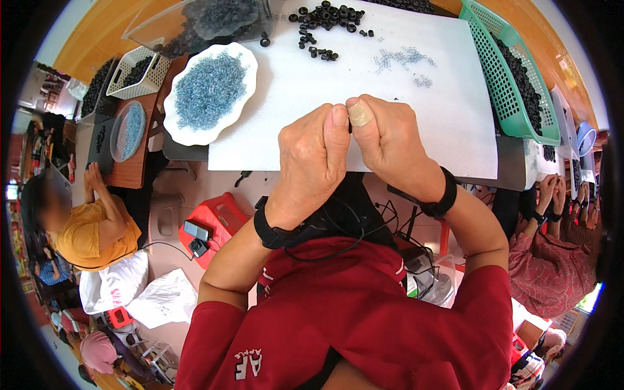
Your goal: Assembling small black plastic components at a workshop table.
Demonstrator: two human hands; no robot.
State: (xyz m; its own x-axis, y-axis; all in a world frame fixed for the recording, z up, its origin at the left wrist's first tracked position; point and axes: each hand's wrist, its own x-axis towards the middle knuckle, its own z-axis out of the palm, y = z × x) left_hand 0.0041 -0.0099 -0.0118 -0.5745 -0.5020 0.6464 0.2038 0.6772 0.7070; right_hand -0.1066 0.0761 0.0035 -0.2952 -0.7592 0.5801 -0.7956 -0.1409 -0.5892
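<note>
Dark red shirt (364, 305) takes up the whole foreground, smooth fabric with white lettering on the chest. Past it, both forearms reach up to the worktop (511, 166), black wristband on each.

Left hand (305, 149) and right hand (390, 133) are together over the middle of the near edge, thumbs side by side and pointing away, fingers curled underneath. Right thumb has a beige patch wrapped over it. There's a tiny dark sliver (351, 129) between the thumbs, but I honestly can't tell what it is or whether either hand is clamped on it.

Most of the worktop is covered by a matte white sheet (442, 133), foam-looking. Glossy black rings (328, 16), chunky little things with holes, sit in a loose pile toward the far edge. Just right of them are scattered see-through bluish coils (406, 58), kinda like mini springs. Way more coils are heaped in a shiny white scalloped dish (197, 136) by the left edge.

Far left corner has a clear plastic bin (146, 26) with dark bits inside. Along the right edge there's a mint green lattice basket (497, 97) full of small black pieces (520, 84).
</note>
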